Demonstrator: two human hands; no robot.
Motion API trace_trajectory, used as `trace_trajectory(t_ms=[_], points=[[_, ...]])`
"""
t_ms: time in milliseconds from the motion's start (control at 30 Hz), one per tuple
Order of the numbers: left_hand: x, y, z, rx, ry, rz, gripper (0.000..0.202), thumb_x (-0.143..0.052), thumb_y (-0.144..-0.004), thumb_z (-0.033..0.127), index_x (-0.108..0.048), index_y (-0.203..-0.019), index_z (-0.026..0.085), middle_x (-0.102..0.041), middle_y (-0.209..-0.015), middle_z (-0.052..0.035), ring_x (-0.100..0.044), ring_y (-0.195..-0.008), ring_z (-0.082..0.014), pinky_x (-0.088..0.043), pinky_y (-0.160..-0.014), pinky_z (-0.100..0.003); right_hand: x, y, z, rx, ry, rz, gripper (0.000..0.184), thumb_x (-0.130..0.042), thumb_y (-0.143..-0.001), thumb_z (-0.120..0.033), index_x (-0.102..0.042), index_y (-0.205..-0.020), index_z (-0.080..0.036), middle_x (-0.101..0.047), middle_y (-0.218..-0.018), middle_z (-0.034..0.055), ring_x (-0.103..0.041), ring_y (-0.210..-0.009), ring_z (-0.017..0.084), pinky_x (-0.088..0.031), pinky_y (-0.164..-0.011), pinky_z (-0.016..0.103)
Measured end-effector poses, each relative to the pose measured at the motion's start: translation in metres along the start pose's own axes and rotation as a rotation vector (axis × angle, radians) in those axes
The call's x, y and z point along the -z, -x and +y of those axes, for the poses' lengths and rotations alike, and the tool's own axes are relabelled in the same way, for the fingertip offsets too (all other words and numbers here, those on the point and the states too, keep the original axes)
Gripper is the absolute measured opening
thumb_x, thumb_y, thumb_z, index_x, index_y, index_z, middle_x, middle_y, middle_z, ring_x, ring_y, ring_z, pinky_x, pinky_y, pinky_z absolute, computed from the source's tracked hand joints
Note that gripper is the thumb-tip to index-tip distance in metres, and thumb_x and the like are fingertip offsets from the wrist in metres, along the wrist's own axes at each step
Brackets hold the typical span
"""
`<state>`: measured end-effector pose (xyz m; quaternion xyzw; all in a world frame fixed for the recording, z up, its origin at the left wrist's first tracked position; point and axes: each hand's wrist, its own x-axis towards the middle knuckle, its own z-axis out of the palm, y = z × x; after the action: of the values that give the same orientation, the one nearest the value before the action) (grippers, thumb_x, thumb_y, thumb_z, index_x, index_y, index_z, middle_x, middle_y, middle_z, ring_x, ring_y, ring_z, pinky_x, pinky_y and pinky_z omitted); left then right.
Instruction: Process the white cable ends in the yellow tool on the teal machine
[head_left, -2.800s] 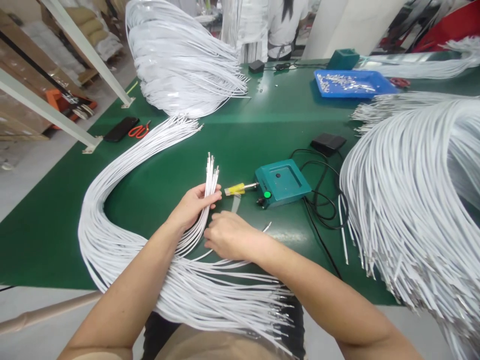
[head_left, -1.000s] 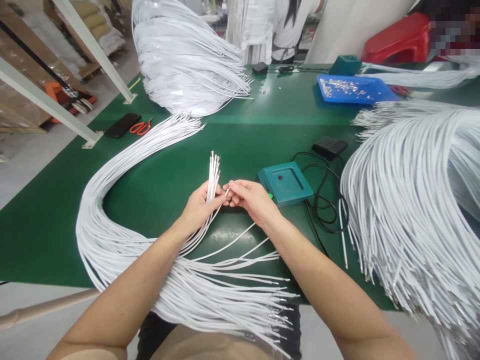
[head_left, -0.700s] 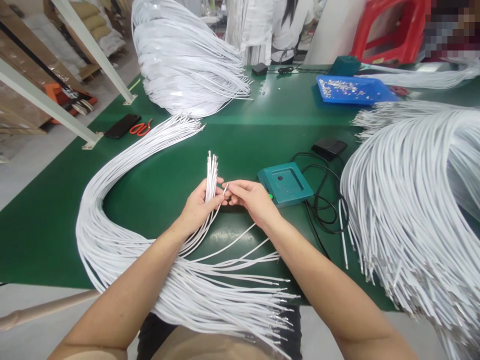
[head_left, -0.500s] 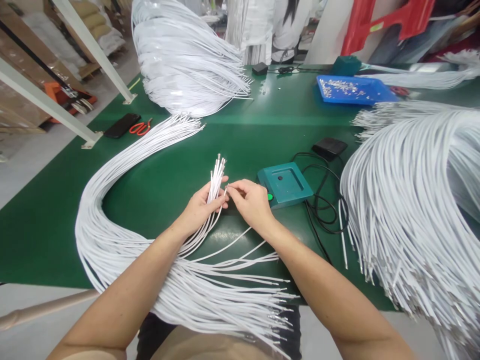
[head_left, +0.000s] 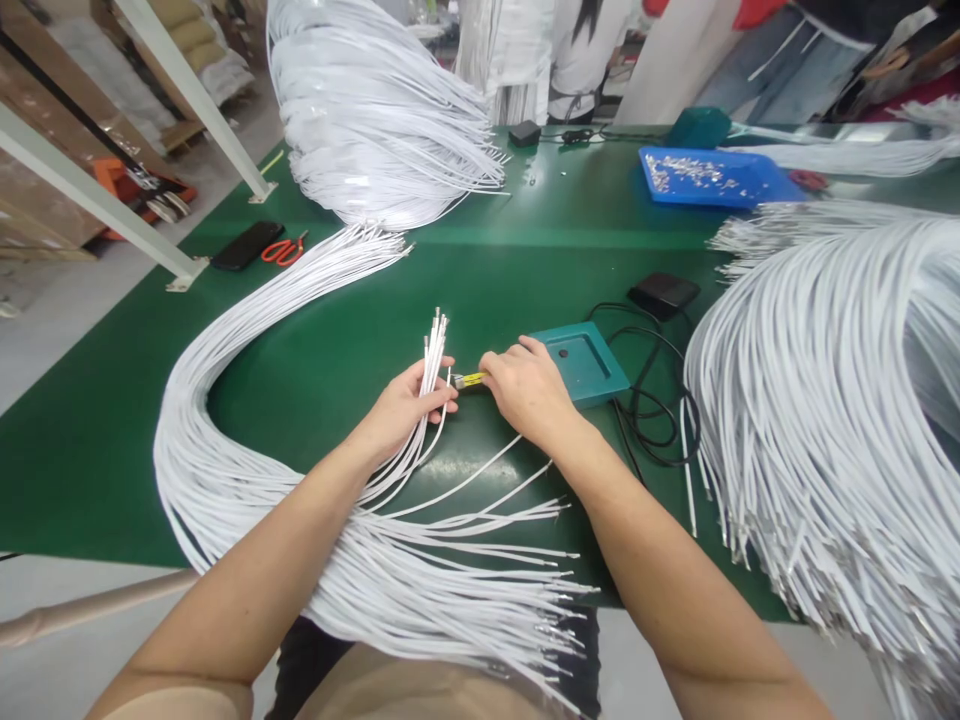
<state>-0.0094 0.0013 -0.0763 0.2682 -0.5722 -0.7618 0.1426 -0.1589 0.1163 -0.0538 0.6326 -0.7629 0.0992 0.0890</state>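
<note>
My left hand [head_left: 411, 408] is closed round a small bunch of white wires [head_left: 433, 355], their metal-tipped ends pointing up. One wire stands a little apart at the thumb and fingertips. Just right of it, my right hand [head_left: 525, 385] grips a slim yellow tool [head_left: 472, 380] with a metal tip; its exact kind is unclear. The tip is close to the separated wire's end; I cannot tell whether they touch. Below my hands, a large bundle of white wires [head_left: 450, 590] fans out to the right, passing under my left forearm.
A teal device [head_left: 589, 365] with a black cable lies behind my right hand. White wire bundles stand right [head_left: 810, 380] and at the back [head_left: 375, 110]. Farther off are a blue tray [head_left: 716, 180] of small parts, orange-handled snips [head_left: 283, 250] and a black phone [head_left: 247, 246]. People stand behind the table.
My right hand has drawn back to the right from the wire end, and the yellow tool now shows in it. It now covers the device's green button. My left hand has barely moved.
</note>
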Motion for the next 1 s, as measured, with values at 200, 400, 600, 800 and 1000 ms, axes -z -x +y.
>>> trace_trajectory(t_ms=[200,400,600,800,1000], points=[[-0.001,-0.001,-0.004,-0.012,-0.151,0.018,0.048,-0.069,-0.071,0.027,-0.051,-0.114,0.017,-0.062,-0.081,-0.0017,-0.066,-0.072,-0.0146,-0.045,-0.052,-0.018,-0.001,0.0,0.003,0.049,-0.019,-0.016,0.015,-0.048,-0.078,-0.007,-0.058,-0.081,-0.017,-0.066,-0.08,0.0058,-0.051,-0.084,0.02,-0.025,-0.095,0.035],[-0.003,-0.003,-0.007,0.016,-0.185,0.058,0.048,-0.071,-0.069,0.027,-0.051,-0.111,0.015,-0.064,-0.079,-0.0035,-0.068,-0.072,-0.0174,-0.049,-0.053,-0.019,-0.003,-0.001,0.003,0.046,-0.01,0.005,0.019,-0.044,-0.078,-0.005,-0.058,-0.079,-0.017,-0.064,-0.069,0.0065,-0.046,-0.076,0.02,-0.028,-0.089,0.035],[-0.005,-0.005,-0.009,0.032,-0.229,0.093,0.046,-0.073,-0.067,0.026,-0.053,-0.107,0.014,-0.065,-0.076,-0.0032,-0.069,-0.072,-0.0193,-0.051,-0.052,-0.02,-0.003,-0.002,0.0,0.034,-0.007,-0.004,0.017,-0.044,-0.081,-0.009,-0.06,-0.081,-0.016,-0.064,-0.068,0.0067,-0.048,-0.076,0.02,-0.028,-0.093,0.037],[-0.004,-0.004,-0.008,0.04,-0.228,0.068,0.043,-0.073,-0.067,0.027,-0.057,-0.104,0.013,-0.068,-0.083,-0.0071,-0.069,-0.076,-0.0197,-0.052,-0.054,-0.02,0.002,0.002,0.007,-0.217,0.099,0.14,0.027,-0.049,-0.087,-0.027,-0.059,-0.106,-0.011,-0.059,-0.117,0.0176,-0.04,-0.117,0.032,-0.01,-0.104,0.056],[0.001,-0.003,-0.005,0.056,-0.191,0.076,0.049,-0.075,-0.066,0.027,-0.057,-0.108,0.013,-0.068,-0.083,-0.0065,-0.069,-0.075,-0.0182,-0.051,-0.057,-0.021,-0.003,0.004,0.019,-0.307,0.135,0.16,0.039,-0.05,-0.087,-0.027,-0.052,-0.122,-0.012,-0.045,-0.134,0.0193,-0.033,-0.126,0.035,-0.015,-0.102,0.059]])
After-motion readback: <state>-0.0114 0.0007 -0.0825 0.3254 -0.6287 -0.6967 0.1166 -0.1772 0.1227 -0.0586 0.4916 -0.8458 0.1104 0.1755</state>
